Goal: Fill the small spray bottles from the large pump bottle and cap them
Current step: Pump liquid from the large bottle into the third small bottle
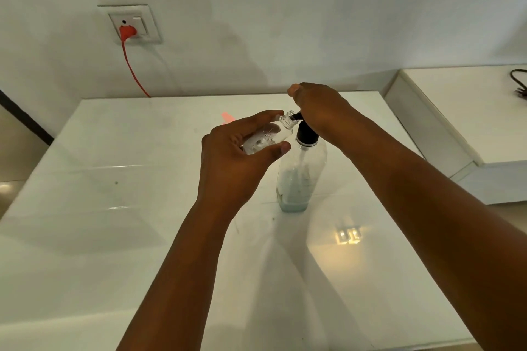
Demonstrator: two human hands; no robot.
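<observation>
A large clear pump bottle (299, 174) with a black pump collar stands upright on the white table (128, 194), with a little pale liquid at its bottom. My right hand (319, 108) rests on top of its pump head, covering most of it. My left hand (236, 157) holds a small clear spray bottle (271, 137), uncapped and tilted, its open neck right at the black pump nozzle. The small bottle looks partly filled, with bubbles inside.
A red plug (127, 33) sits in a wall socket, its red cord running down behind the table. A small red object (226, 117) lies on the table behind my left hand. A lower white surface (456, 122) with a black cable stands to the right.
</observation>
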